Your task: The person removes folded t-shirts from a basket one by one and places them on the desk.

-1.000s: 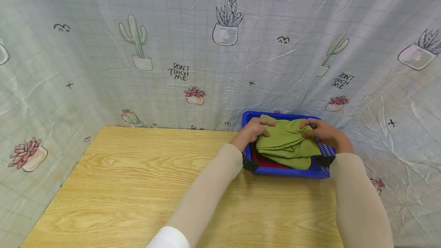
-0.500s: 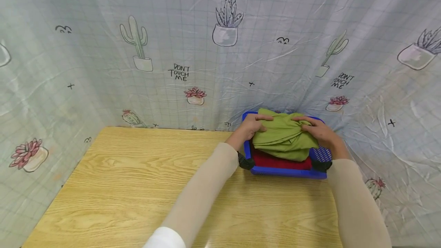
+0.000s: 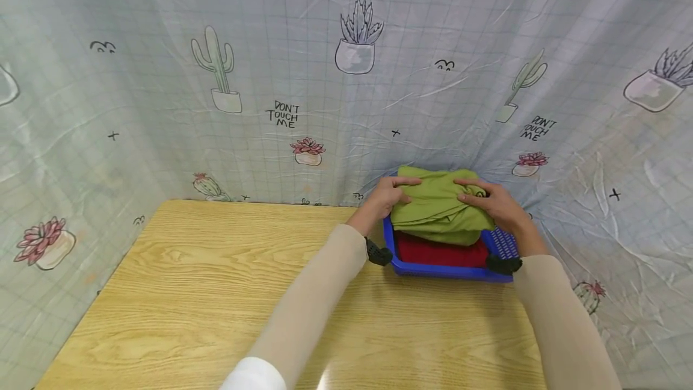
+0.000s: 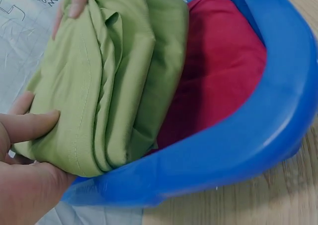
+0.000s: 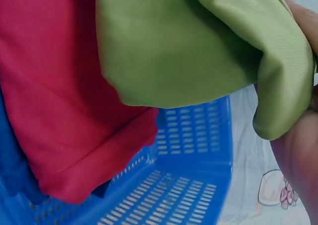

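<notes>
A folded green cloth (image 3: pixel 433 209), several layers thick, is held between both hands over the back of a blue plastic basket (image 3: pixel 455 272). My left hand (image 3: pixel 381 200) grips its left edge, with the thumb on top and fingers underneath in the left wrist view. At the right edge, my right hand (image 3: pixel 495 206) pinches the cloth, which sags in a fold beside the palm in the right wrist view. Under it, a folded red cloth (image 4: pixel 223 61) lies in the basket. The green cloth hides the back part of the red one.
The basket stands at the back right of a wood-grain table (image 3: pixel 216 281), close to a hanging curtain (image 3: pixel 346 107) printed with cactus drawings. Slotted basket wall (image 5: pixel 194 128) shows beside the red cloth. Some dark blue fabric (image 5: pixel 15 155) is visible at the red cloth's edge.
Both hands have lifted the green cloth up and toward the back, slightly left. More of the red cloth beneath it is now uncovered.
</notes>
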`<control>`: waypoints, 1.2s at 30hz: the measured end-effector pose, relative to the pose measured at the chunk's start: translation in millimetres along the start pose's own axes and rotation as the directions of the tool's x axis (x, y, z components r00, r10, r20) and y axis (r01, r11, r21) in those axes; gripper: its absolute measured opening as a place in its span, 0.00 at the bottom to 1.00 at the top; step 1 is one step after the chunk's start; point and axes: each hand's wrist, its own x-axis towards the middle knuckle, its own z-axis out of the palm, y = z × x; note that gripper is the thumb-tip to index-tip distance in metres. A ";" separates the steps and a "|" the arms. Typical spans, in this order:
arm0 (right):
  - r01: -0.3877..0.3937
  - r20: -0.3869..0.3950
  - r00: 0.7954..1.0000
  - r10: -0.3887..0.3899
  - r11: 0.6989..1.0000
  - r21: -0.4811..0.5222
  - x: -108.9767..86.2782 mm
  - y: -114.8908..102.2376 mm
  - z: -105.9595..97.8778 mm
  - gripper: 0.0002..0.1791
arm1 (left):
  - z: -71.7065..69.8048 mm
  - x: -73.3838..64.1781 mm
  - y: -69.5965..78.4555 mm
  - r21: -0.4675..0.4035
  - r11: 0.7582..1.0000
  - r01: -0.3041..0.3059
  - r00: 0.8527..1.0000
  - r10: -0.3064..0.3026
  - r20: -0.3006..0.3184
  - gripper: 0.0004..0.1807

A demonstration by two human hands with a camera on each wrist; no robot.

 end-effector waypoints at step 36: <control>0.174 0.064 0.984 -0.168 0.979 -0.105 -32.3 -63.2 24.8 0.31 | -67.0 -44.3 30.3 0.028 0.975 -0.221 0.950 0.209 0.232 0.31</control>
